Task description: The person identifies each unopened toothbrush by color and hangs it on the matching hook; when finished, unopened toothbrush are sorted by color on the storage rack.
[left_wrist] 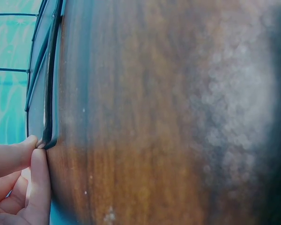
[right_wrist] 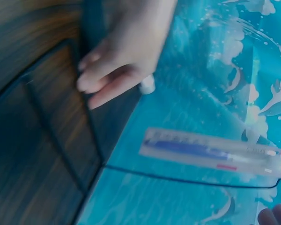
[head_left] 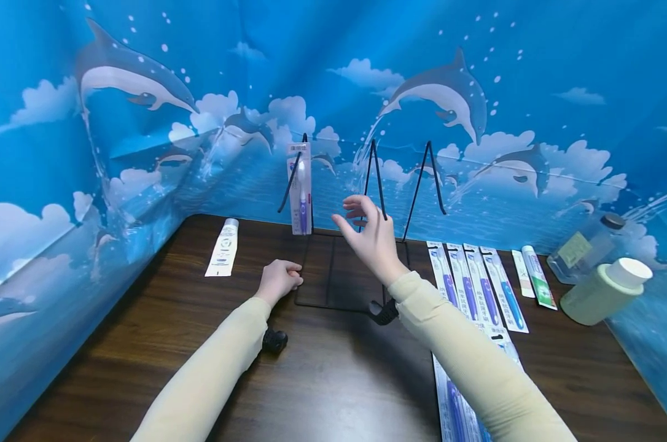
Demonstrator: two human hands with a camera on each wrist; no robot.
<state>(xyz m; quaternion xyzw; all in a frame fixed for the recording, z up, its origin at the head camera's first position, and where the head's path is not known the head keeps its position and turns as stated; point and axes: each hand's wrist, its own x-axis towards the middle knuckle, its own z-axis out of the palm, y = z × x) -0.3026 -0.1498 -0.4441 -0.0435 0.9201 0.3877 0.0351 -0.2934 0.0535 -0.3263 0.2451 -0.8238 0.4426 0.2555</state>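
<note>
A black wire display rack [head_left: 333,307] stands on the table, its base flat and three hooked arms rising at the back. At the near left corner of the base, my left hand [head_left: 280,280] pinches the wire [left_wrist: 48,101] between thumb and finger. A packaged toothbrush [head_left: 300,205] with a purple handle hangs upright on the left hook; it also shows in the right wrist view [right_wrist: 201,150]. My right hand [head_left: 373,236] is raised beside the middle hook [head_left: 379,178], its fingers loosely bent and apart from the thumb, holding nothing.
Several packaged toothbrushes [head_left: 466,282] lie right of the rack, partly under my right sleeve. Beyond them are a green-and-white tube [head_left: 539,279], a pale green bottle [head_left: 596,301] and a clear bottle [head_left: 582,252]. A white tube [head_left: 223,248] lies at left.
</note>
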